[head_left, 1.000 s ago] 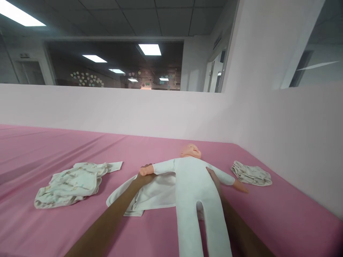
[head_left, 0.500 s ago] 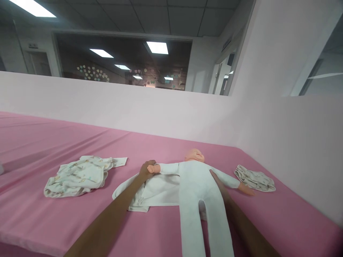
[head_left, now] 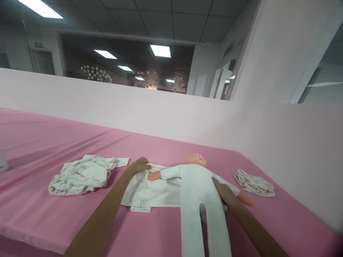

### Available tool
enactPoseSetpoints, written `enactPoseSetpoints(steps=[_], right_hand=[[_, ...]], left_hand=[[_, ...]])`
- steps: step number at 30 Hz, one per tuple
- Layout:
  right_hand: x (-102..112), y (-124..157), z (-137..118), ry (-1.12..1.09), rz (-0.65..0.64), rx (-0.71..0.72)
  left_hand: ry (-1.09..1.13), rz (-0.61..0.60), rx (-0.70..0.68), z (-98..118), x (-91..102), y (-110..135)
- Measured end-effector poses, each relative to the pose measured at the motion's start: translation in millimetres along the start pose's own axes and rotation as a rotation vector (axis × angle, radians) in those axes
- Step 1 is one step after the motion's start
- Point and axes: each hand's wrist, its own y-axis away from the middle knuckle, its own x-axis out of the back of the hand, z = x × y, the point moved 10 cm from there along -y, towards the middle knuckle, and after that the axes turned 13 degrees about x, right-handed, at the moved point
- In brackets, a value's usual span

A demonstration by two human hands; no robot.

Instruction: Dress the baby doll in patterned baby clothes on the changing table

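Observation:
A baby doll (head_left: 198, 184) with a white cloth body lies on its back, its pinkish head (head_left: 197, 159) away from me. Under its side and outstretched arm a white baby shirt (head_left: 163, 194) is spread to the left. My left hand (head_left: 139, 165) is closed on the far edge of this shirt, just beyond the doll's small hand (head_left: 154, 176). My right hand (head_left: 226, 192) holds the doll's torso at the side, below its other arm; some of its fingers are hidden by the doll.
Pink sheeting (head_left: 158, 235) covers the padded surface. At left lies a folded printed baby garment (head_left: 81, 175), at right a smaller folded patterned cloth (head_left: 254, 183). A whitish object (head_left: 3, 162) is cut off at the left edge. White walls (head_left: 120, 107) with windows bound the back and right.
My left hand has left the doll's hand and taken the shirt's far edge, pulling the shirt out flatter. The doll's arm now lies over the shirt. My right hand stays at the doll's side.

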Motion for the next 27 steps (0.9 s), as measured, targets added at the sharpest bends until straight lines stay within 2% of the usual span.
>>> enactPoseSetpoints(steps=[3,6,9,12,15,18,20,23,27], right_hand=[[14.5,-8.3,-26.2,0.302,0.02,0.097],[11.7,-15.2,-79.2,0.434,0.057,0.32],[-20.3,-21.1,-138.2,0.416,-0.029,0.619],[-74.1,-24.8,-176.2,0.446,-0.263,0.843],[-120.3,-31.3,-186.8,0.557,-0.425,0.907],[-141.3,-42.7,-187.3,0.606,-0.414,0.884],[-146.5,-50.2,-184.3,0.618,-0.406,0.855],[-143.3,-62.1,-178.7,0.613,-0.396,0.797],[-130.1,-72.9,-173.8,0.568,-0.375,0.734]], left_hand=[[0.079,-0.014,0.014,8.4,9.8,12.6],[0.184,-0.049,0.013,22.7,15.1,27.1],[0.448,-0.222,-0.001,42.7,6.3,45.0],[0.699,-0.338,-0.024,64.0,-1.7,63.9],[0.833,-0.45,-0.047,82.1,-16.3,79.6],[0.905,-0.587,-0.091,98.0,-37.8,91.7],[0.916,-0.643,-0.141,107.2,-51.4,98.0],[0.888,-0.669,-0.22,119.5,-68.5,107.9],[0.76,-0.563,-0.247,125.6,-81.4,117.3]])
